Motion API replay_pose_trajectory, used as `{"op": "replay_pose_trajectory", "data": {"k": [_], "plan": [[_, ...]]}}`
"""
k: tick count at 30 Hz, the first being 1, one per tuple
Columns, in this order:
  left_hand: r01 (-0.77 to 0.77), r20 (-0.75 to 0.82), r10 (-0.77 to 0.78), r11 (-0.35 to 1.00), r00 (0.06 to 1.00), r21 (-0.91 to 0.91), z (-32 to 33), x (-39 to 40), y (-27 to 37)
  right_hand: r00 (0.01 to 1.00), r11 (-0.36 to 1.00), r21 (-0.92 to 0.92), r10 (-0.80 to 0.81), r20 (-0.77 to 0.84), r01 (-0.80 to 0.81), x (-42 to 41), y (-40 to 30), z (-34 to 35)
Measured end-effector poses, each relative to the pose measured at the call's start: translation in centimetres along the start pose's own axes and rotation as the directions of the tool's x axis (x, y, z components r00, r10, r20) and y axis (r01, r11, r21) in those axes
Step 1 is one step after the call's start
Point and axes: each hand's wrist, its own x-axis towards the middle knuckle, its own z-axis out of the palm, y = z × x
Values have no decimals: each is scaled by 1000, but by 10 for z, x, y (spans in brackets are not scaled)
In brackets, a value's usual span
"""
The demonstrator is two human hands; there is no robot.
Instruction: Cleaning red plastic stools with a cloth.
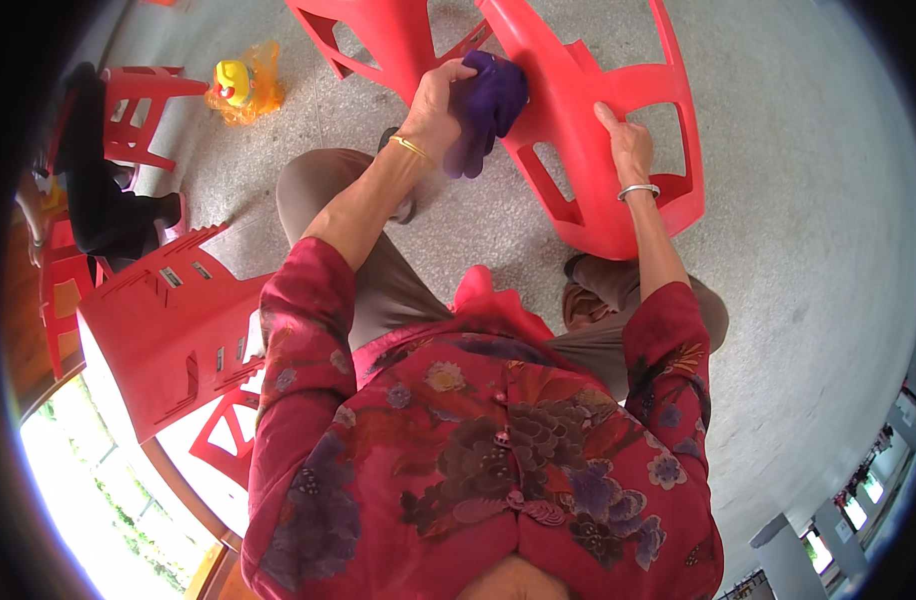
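Observation:
My left hand point(433, 105) grips a bunched purple cloth point(488, 105), which rests against the side of a red plastic chair point(570, 142). The chair is tipped over in front of me, with its legs and cut-out openings turned toward my right side. On that chair's frame lies my right hand point(629, 148), thumb stretched along the plastic and the other fingers partly hidden around the opening's edge. Just beyond my left hand stands another red plastic chair point(386, 37), cut off by the top of the view.
At the far left a person in black trousers point(90, 165) sits near a red stool point(139, 105). A yellow object point(234, 82) stands in orange plastic wrapping on the speckled floor point(315, 112). Beside my left arm is a red plastic chair point(172, 322).

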Motion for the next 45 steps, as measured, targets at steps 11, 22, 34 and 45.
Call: {"op": "replay_pose_trajectory", "data": {"k": [11, 22, 34, 45], "plan": [[-502, 559, 507, -260, 656, 825, -82, 27, -47, 989, 989, 63, -135, 63, 131, -83, -35, 76], [-493, 489, 623, -185, 610, 850, -40, -28, -108, 933, 879, -354, -357, -47, 319, -138, 3, 73], [-495, 512, 694, -253, 506, 831, -51, 57, -15, 923, 884, -302, -383, -27, 358, -129, 5, 71], [-550, 578, 604, -259, 549, 794, -33, -23, -115, 921, 918, -121, -386, -49, 378, -132, 17, 77]]}}
